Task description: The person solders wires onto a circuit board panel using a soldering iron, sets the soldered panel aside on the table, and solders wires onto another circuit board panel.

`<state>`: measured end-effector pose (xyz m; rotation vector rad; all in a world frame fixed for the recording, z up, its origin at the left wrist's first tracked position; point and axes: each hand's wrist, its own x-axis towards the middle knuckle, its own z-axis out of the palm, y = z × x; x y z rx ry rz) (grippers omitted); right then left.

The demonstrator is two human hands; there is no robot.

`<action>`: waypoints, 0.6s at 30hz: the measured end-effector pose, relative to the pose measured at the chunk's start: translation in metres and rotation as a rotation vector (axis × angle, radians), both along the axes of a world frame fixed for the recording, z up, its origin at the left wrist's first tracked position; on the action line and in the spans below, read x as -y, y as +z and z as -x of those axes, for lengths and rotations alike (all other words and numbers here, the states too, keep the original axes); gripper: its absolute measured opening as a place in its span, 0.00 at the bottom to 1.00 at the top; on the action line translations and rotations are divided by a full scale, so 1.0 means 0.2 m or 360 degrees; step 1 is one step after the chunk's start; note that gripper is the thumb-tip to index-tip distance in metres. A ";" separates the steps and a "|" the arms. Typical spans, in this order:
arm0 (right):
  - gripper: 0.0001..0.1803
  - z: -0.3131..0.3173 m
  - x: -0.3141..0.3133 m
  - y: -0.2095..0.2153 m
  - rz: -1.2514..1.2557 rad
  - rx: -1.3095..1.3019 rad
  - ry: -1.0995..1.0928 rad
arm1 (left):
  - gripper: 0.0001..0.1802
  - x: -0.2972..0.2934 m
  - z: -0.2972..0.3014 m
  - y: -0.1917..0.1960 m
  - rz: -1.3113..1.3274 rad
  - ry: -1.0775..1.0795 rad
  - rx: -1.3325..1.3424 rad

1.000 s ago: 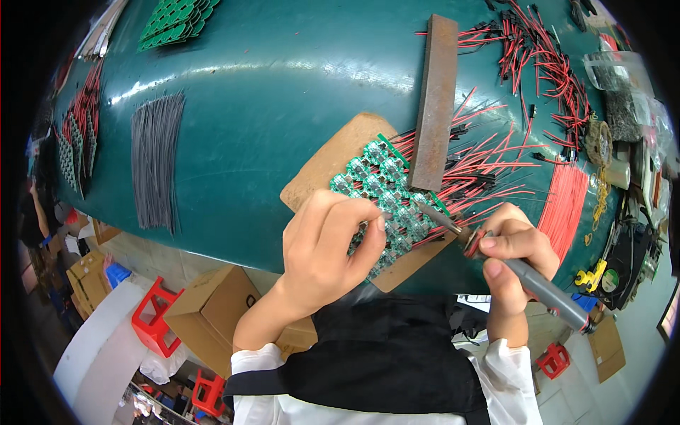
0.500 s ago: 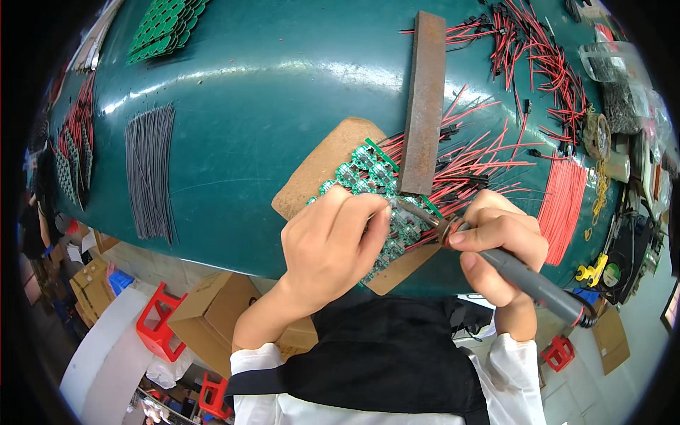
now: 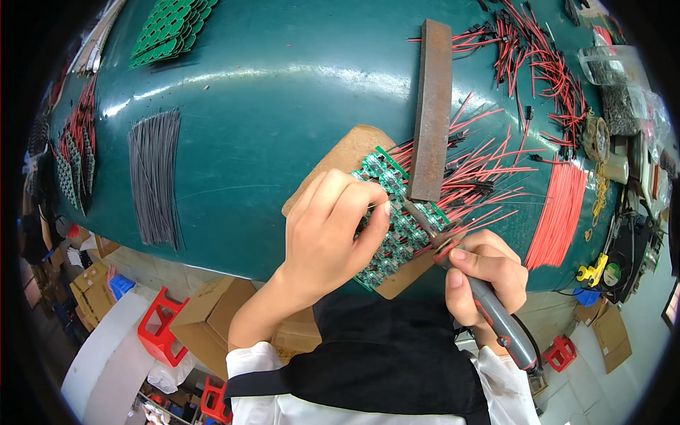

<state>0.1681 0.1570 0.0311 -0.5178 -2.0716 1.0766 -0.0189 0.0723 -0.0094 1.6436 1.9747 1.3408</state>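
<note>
My right hand (image 3: 489, 273) grips a grey soldering iron (image 3: 504, 322) by its handle. The iron's metal tip points up and left onto a panel of green circuit boards (image 3: 386, 170). My left hand (image 3: 329, 230) is closed in a pinch over the panel, close beside the tip; what its fingertips hold is too small to make out. Under the panel lies a piece of brown board (image 3: 319, 166). A rusty metal bar (image 3: 430, 113) rests across the panel's far right edge, over red and black wires (image 3: 482, 173) that fan out to the right.
On the green table (image 3: 234, 127) lie a grey wire bundle (image 3: 154, 177) at left, a red wire bundle (image 3: 558, 212) at right, and green board panels (image 3: 170, 32) at the far left. Loose connector wires (image 3: 559, 92) spread at far right. A cardboard box (image 3: 212, 315) and red stool (image 3: 161, 326) stand below.
My right hand has moved a little down and left, and the iron's handle has swung steeper toward me. My left hand keeps its pinch over the boards. The whole view has shifted slightly.
</note>
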 end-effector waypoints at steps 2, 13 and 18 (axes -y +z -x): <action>0.10 0.01 0.01 0.00 0.0010 0.0002 0.0011 | 0.11 0.00 0.00 0.00 0.0001 -0.0039 -0.0004; 0.10 0.03 0.00 0.02 -0.0073 0.0037 0.0031 | 0.10 0.02 -0.01 0.00 0.0004 0.0039 -0.0132; 0.10 0.01 0.06 0.06 -0.0090 -0.0017 -0.0046 | 0.14 0.09 0.04 0.03 -0.0033 0.0043 -0.0110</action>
